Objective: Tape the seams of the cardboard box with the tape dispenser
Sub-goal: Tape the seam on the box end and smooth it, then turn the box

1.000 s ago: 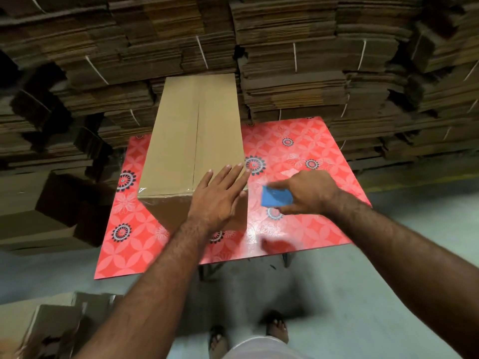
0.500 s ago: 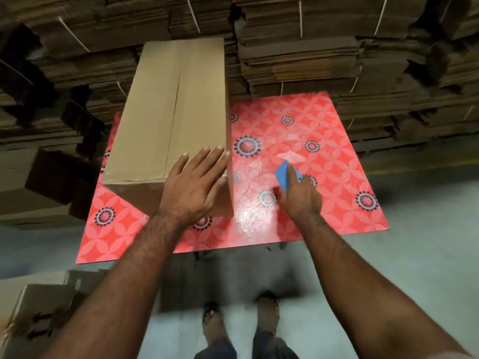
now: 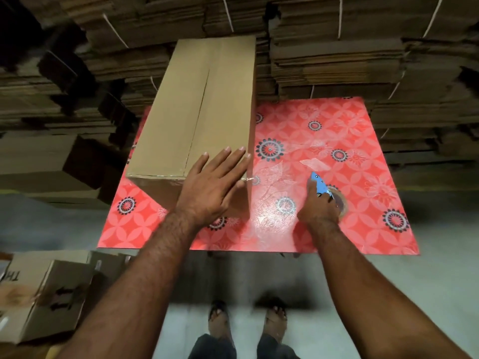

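The cardboard box lies lengthwise on the red patterned worktop, filling the upper centre of the frame, its top seam running away from the camera. The left hand rests flat with straight fingers on the box's near right corner, apparently to keep it from sliding. At right of centre, the right hand grips the blue tape dispenser low against the worktop, well apart from the box, so no taping is under way yet.

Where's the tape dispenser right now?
In the head view the blue tape dispenser is in the right hand, low over the red patterned table, to the right of the cardboard box and clear of it.
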Motion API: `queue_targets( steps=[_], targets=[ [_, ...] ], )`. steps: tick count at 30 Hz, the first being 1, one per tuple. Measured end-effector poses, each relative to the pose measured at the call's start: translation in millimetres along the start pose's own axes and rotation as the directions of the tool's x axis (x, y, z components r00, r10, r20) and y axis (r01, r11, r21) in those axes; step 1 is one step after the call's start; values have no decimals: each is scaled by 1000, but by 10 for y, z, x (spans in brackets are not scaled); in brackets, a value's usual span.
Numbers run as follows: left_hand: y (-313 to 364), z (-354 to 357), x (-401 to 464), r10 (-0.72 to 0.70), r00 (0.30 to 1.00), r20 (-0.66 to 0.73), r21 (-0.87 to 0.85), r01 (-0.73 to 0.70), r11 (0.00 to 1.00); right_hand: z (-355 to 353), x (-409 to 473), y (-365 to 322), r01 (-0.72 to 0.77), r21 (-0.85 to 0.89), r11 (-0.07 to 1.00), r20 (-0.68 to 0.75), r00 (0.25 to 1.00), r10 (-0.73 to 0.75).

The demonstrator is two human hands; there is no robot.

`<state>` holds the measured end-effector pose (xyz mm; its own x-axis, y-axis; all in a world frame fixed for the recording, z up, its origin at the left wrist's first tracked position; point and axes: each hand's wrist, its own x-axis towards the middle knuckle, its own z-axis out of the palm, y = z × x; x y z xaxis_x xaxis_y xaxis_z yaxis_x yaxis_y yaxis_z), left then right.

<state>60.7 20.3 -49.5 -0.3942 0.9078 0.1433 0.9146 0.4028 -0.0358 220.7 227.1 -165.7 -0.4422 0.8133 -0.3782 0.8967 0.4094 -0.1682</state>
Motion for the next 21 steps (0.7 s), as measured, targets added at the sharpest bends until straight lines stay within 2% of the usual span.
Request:
queue_targets(
  steps=[1,3,5,7,9,11,12,14,17,19,21],
  targets=[
    [5,-4,-1,-1,1000,6,-3,1,1000,-73,-13,-43,34,-8,999,-50,998,-34],
    [-4,-17,-4,-4,1000,9,-5,4,1000,-203,-198,-175,168,150,974,-222,966,-132],
    [-29,-31,-12,-3,1000,2,-47,3,999,-291,-604,-391,395,424,815,-427,881,-205],
    [-87,-62,-24,14,1000,-10,-146,-15,989,-383,-1014,-623,566,537,625,-615,770,-170],
    [-185,-92,-73,33,999,-39,-205,-40,978,-451,-1387,-880,651,517,556,-705,692,-155],
    [-323,-108,-157,35,997,-70,-203,-49,978,-430,-1644,-1137,700,407,587,-743,628,-233],
    [-400,-109,-200,38,996,-84,-200,-55,978,-379,-1702,-1252,702,353,618,-732,619,-284],
    [-534,-75,-274,79,993,-83,-177,-93,980,-240,-1716,-1451,644,324,692,-672,672,-311],
    [-636,-17,-311,151,987,-46,-160,-156,975,-136,-1667,-1679,536,406,740,-592,771,-233],
    [-665,-13,-284,177,983,-46,-182,-183,966,-152,-1614,-1790,479,502,720,-561,814,-150],
    [-708,1,-267,222,973,-66,-208,-231,951,-188,-1516,-1853,388,642,661,-517,856,0]
  ],
)
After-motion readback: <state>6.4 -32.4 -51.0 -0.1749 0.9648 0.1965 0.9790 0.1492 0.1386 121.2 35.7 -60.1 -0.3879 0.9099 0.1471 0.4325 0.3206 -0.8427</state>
